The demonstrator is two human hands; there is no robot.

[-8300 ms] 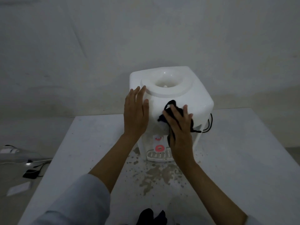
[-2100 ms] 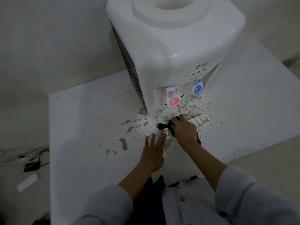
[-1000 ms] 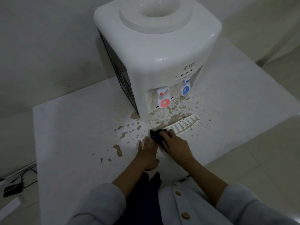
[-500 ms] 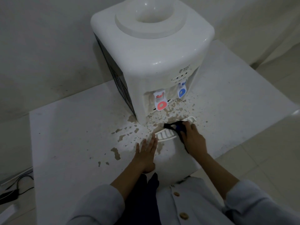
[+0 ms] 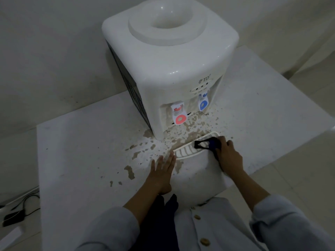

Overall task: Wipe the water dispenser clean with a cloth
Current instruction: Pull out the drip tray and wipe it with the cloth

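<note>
- Head view, water dispenser (image 5: 174,73): white tabletop unit standing upright towards the back of the white table (image 5: 76,160), red tap (image 5: 179,115) and blue tap (image 5: 204,103) facing the person.
- Drip tray (image 5: 188,151): slotted white tray lying on the table in front of the dispenser, apparently out of its recess; brown flecks are showing on the table between tray and dispenser.
- Dark cloth (image 5: 210,144): resting on the tray's right end, bunched under the fingertips.
- Right hand (image 5: 228,156): fingers curling round the cloth and pressing it onto the tray. A second ago it was working the tray's left end; it has been sweeping rightwards along the slots.
- Left hand (image 5: 163,169): lying flat on the table, fingers straight and close together, tips just beside the tray's left end, probably steadying it; it has hardly shifted.
- Judgement: the tray pass is nearing its end; the stained recess below the taps is still looking unwiped, so it likely comes next.
- Floor at left: a black cable (image 5: 27,201) is trailing.
</note>
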